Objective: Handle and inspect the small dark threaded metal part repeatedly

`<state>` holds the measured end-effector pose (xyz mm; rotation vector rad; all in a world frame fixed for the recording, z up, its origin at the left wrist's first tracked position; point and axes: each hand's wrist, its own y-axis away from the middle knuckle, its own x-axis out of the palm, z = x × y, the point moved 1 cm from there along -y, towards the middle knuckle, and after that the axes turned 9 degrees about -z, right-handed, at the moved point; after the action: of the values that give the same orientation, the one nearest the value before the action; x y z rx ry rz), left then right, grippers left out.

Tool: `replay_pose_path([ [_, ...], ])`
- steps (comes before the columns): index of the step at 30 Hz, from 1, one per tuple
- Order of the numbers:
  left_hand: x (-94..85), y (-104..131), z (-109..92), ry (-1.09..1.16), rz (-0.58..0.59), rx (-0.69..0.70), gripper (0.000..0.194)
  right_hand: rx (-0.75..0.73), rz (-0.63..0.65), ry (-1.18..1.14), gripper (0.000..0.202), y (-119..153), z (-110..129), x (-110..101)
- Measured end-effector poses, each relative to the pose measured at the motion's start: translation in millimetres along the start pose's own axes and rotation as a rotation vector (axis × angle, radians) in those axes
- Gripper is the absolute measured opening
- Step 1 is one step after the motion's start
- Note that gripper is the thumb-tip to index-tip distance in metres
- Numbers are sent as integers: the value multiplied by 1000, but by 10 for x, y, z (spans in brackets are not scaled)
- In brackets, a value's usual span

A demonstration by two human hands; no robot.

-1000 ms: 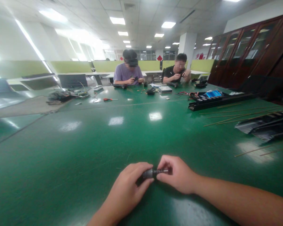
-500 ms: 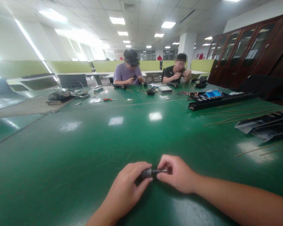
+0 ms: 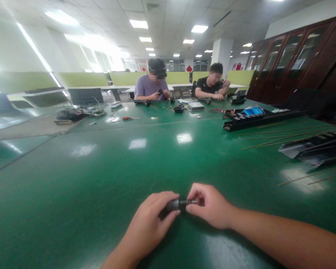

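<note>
The dark cylindrical part (image 3: 173, 204) is between the two hands, low over the green table (image 3: 109, 160); any lettering on it is too small to read. From it, the left hand (image 3: 151, 218), toward 8 o'clock, has thumb and fingers curled round the thick body. The right hand (image 3: 212, 207), at 3 o'clock, has its fingers narrowly bent round the thin shaft (image 3: 190, 202). Farther out lie a red-handled screwdriver (image 3: 127, 118) at 11, a small black box (image 3: 179, 108) at 12, a black channel (image 3: 242, 123) at 1 and thin rods (image 3: 271, 142) at 2. A person in purple (image 3: 148, 87) sits near 12.
</note>
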<state>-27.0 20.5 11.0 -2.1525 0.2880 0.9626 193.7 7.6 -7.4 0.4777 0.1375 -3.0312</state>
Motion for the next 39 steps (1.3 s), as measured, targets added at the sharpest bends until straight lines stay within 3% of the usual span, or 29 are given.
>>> replay_pose_path([
  [21, -24, -20, 19, -7, 14, -7, 29, 12, 1, -22, 12, 1, 16, -6],
  [39, -56, -11, 47, -33, -45, 47, 32, 25, -4, -84, 13, -6, -6, 3],
])
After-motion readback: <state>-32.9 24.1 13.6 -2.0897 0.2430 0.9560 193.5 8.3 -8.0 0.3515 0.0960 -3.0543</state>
